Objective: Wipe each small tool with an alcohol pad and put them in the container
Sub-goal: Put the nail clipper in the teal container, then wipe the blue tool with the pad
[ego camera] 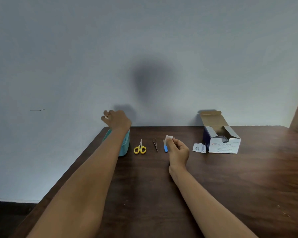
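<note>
In right hand, pad beside file

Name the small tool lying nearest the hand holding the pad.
The blue-handled tool, just left of the right hand; the tweezers and yellow scissors lie farther left.

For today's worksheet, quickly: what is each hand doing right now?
Left hand: open, above the teal container, holding nothing visible.
Right hand: pinches the white alcohol pad.

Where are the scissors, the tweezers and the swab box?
scissors (pixel 140 148): head view, where the yellow handles meet.
tweezers (pixel 155 144): head view, midway along the metal arms.
swab box (pixel 224 147): head view, on its white front face.
</note>
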Available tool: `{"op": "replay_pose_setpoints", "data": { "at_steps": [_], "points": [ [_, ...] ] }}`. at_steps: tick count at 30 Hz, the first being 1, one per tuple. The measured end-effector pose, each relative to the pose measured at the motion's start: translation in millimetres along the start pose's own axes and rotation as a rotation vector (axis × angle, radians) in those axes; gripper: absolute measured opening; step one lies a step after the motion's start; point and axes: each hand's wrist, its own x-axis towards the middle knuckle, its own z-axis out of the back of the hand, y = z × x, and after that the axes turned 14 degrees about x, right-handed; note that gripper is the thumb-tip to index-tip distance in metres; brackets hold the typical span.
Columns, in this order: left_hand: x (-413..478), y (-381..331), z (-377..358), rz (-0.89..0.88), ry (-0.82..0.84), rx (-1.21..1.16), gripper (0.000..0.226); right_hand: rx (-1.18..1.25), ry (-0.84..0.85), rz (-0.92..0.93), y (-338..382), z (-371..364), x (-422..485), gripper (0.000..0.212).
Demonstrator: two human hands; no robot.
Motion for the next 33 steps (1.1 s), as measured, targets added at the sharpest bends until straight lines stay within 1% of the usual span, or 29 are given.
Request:
{"op": "replay_pose_setpoints", "data": {
  "at_steps": [2,4,7,9,14,17,19,21,23,30,33],
  "points": [
    [-15,-16,11,-0.104,-0.085,-0.052,0.029,0.115,-0.059,-0.074,5,3,2,0.007],
    [-35,-34,11,-0.211,-0.105,-0.126,0.030,0.248,-0.102,-0.140,10,8,7,0.005],
    [-69,-65,0,-0.364,-0.026,-0.204,0.031,0.352,-0.146,-0.120,20,18,19,0.003],
    [-90,-84,-10,-0.413,0.021,-0.206,0.032,0.371,-0.170,-0.065,27,28,31,0.005],
    [-118,-108,-29,-0.402,0.027,-0.088,0.031,0.414,-0.174,0.005,29,43,51,0.008],
    [-126,-110,-35,-0.387,0.006,-0.003,0.035,0.329,-0.113,0.002,24,41,45,0.009],
    [-131,-110,-37,-0.386,0.007,0.037,0.032,0.305,-0.098,0.009,21,41,45,0.012],
    [-132,-131,-36,-0.402,-0.035,0.036,0.024,0.337,-0.107,0.048,28,48,61,0.014],
    [-133,-130,-38,-0.404,-0.057,0.055,0.020,0.307,-0.104,0.037,27,46,63,0.014],
    [-139,-121,-38,-0.477,-0.141,0.126,0.024,0.263,-0.038,0.002,19,45,59,0.011],
    [-141,-112,-37,-0.427,-0.142,0.085,0.021,0.267,-0.015,0.002,21,46,58,0.010]
  ]
}}
